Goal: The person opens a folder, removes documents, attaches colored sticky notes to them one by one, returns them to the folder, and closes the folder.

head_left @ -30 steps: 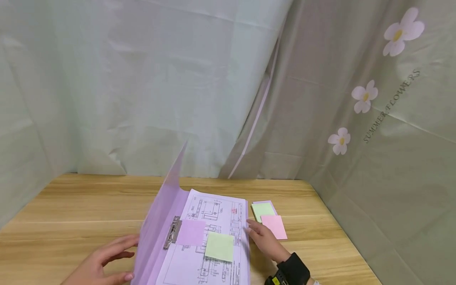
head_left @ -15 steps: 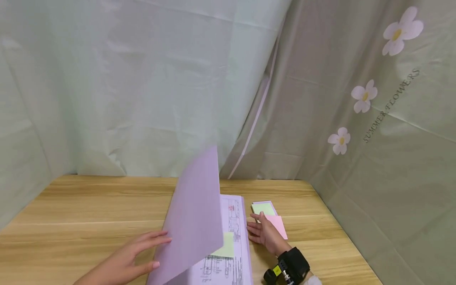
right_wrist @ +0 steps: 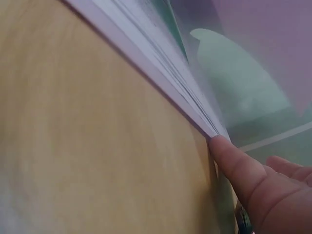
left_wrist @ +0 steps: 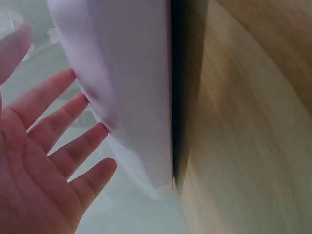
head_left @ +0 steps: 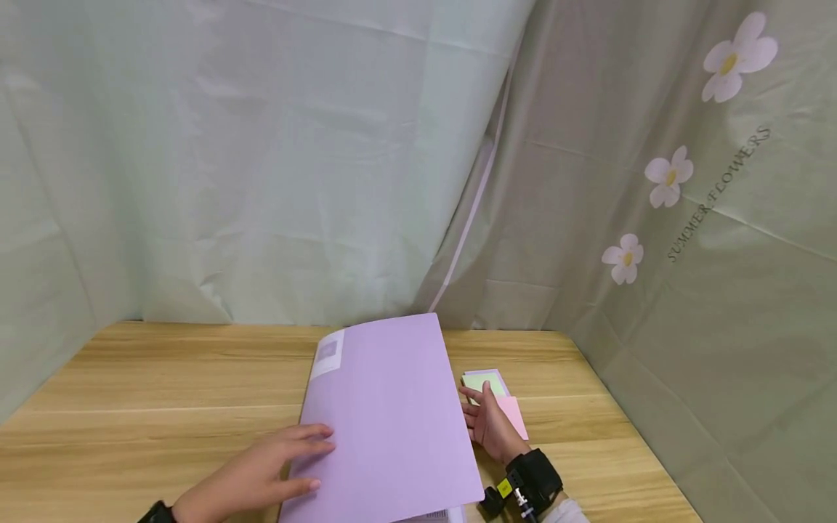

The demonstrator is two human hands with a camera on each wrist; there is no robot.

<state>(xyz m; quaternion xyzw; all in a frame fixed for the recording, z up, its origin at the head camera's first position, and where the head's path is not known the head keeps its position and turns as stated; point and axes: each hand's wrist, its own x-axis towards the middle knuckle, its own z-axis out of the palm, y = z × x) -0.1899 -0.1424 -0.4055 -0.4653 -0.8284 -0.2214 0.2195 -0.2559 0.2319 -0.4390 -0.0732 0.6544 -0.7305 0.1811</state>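
Observation:
A light purple folder [head_left: 386, 421] lies on the table, its front cover lowered over the papers but still lifted along the right side. A pale label [head_left: 328, 354] shows at its upper left. My left hand [head_left: 261, 472] touches the cover near the spine, with fingers straight and spread, as the left wrist view also shows. Beside the folder's right edge is my right hand [head_left: 493, 432], fingers extended. In the right wrist view a fingertip meets the edge of the paper stack [right_wrist: 161, 58], under the raised cover [right_wrist: 268, 39]. The clip and drawing inside are hidden.
Green sticky notes [head_left: 480, 383] and a pink sticky note [head_left: 515, 415] lie on the table just behind my right hand, partly covered by it. Wood tabletop [head_left: 183, 378] extends to the left. A curtain [head_left: 294, 181] hangs along the table's back and sides.
The folder cover has swung from upright at the left over to the right, covering the drawing and the notes on it. My left hand moved right with it; the right hand shifted slightly outward.

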